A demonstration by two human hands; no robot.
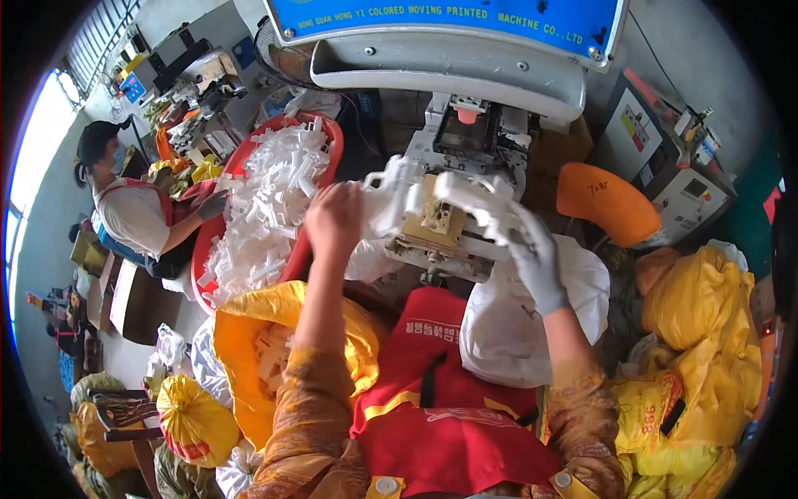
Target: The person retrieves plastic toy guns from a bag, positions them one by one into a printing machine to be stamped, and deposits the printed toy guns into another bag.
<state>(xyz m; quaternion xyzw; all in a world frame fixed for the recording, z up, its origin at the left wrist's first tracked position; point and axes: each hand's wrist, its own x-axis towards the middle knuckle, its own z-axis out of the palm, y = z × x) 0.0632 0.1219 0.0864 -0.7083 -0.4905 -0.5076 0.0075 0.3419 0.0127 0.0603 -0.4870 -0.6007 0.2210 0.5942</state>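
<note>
From my far-off spot I look down at two hands and two white plastic parts. The left hand is bare, and its fingers are curled tight on the first white part. The right hand wears a grey glove, and its fingers grip the second white part. Both parts are up in front of a big machine, near its tan block and below its pink pad. It is blurry there, so I can't tell if the two parts touch. On the left, a red tub is full of white pieces. Nearer, a yellow sack has more pieces inside. Another person is beside the tub.
</note>
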